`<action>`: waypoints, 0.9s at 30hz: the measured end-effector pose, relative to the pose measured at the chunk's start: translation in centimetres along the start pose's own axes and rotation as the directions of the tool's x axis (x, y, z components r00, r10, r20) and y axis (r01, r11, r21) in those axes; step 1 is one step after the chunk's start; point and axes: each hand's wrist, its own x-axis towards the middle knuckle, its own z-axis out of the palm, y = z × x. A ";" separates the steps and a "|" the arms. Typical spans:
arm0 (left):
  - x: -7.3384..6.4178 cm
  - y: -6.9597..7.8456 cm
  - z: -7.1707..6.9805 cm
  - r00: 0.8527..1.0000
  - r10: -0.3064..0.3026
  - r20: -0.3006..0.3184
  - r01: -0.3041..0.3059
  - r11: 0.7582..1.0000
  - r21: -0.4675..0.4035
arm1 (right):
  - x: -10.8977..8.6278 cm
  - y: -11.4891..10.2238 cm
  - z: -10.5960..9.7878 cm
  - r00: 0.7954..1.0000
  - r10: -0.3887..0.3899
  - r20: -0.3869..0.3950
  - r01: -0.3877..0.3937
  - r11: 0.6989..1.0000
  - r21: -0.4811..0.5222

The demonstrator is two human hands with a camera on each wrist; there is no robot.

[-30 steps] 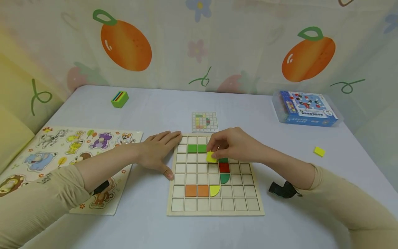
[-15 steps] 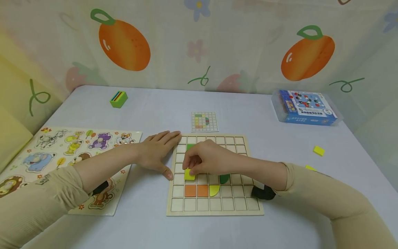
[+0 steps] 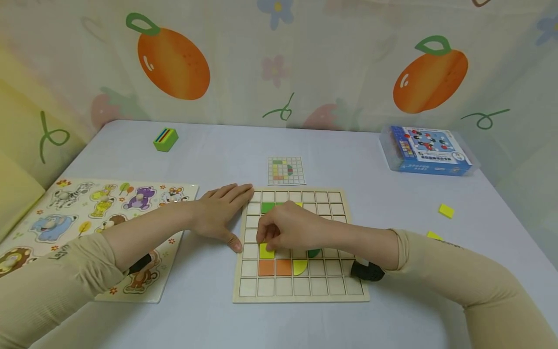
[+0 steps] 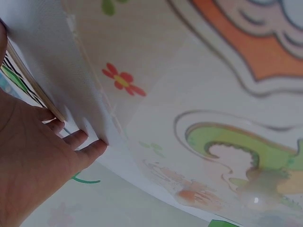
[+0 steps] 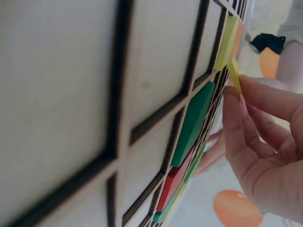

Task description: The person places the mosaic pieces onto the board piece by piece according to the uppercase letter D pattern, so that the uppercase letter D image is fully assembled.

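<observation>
In the head view, a wooden grid board lies on the table. My right hand is over its left middle and pinches a yellow square tile between thumb and fingertips. The right wrist view shows this yellow tile tilted at the grid. Just nearer me are two orange squares and a yellow quarter-round tile. Part of a dark green tile shows below my right wrist; a red tile appears in the right wrist view. My left hand lies spread along the board's left edge.
Left of the board lies an animal picture puzzle, partly under my left forearm. A small pattern card lies beyond the board. Two yellow tiles lie at right, one partly behind my sleeve. Farther back are a blue box and a green block.
My right hand has carried the yellow tile left and nearer me, from the upper middle to a cell above the left orange square. My left hand has stayed in place.
</observation>
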 end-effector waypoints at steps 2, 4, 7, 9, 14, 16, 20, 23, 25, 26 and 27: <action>0.0 0.0 0.0 1.000 -0.001 0.000 0.001 1.000 0.000 | 0.0 0.0 0.0 1.000 0.001 -0.001 -0.001 1.000 -0.004; -0.1 0.1 0.0 1.000 -0.002 0.000 0.002 1.000 0.001 | 0.0 0.0 0.1 1.000 0.000 -0.003 0.000 1.000 -0.011; -0.1 0.1 0.0 1.000 0.000 0.000 0.000 1.000 0.002 | 0.0 0.0 0.1 1.000 -0.002 -0.006 0.002 1.000 -0.016; -0.1 0.1 0.0 1.000 0.001 -0.001 -0.001 1.000 0.004 | 0.0 0.0 0.1 1.000 -0.004 -0.007 0.004 1.000 -0.017; -0.1 0.1 0.0 1.000 0.000 0.001 0.000 1.000 0.004 | 0.0 0.0 0.2 1.000 -0.007 -0.006 0.007 1.000 -0.025; -0.1 0.1 0.0 1.000 0.000 0.004 0.000 1.000 0.002 | 0.0 0.0 0.2 1.000 -0.007 -0.004 0.007 0.999 -0.034; -0.1 0.0 0.0 1.000 -0.003 0.007 0.003 1.000 0.003 | 0.1 -0.1 0.2 1.000 -0.007 0.000 0.007 0.999 -0.052; -0.1 0.0 0.0 1.000 -0.003 0.006 0.003 1.000 0.007 | 0.1 0.0 0.0 1.000 -0.009 0.001 0.009 0.998 -0.060; 0.0 0.0 0.0 1.000 -0.002 0.004 0.002 1.000 0.009 | 0.0 0.0 -0.3 1.000 -0.011 -0.005 0.010 0.998 -0.068; 0.0 0.0 0.0 1.000 -0.001 0.002 0.001 1.000 0.010 | 0.0 0.1 -0.5 1.000 -0.006 -0.012 0.005 0.997 -0.072; 0.0 0.0 0.0 1.000 0.000 0.001 0.000 1.000 0.011 | -0.1 0.2 -0.7 1.000 -0.001 -0.021 -0.001 0.997 -0.075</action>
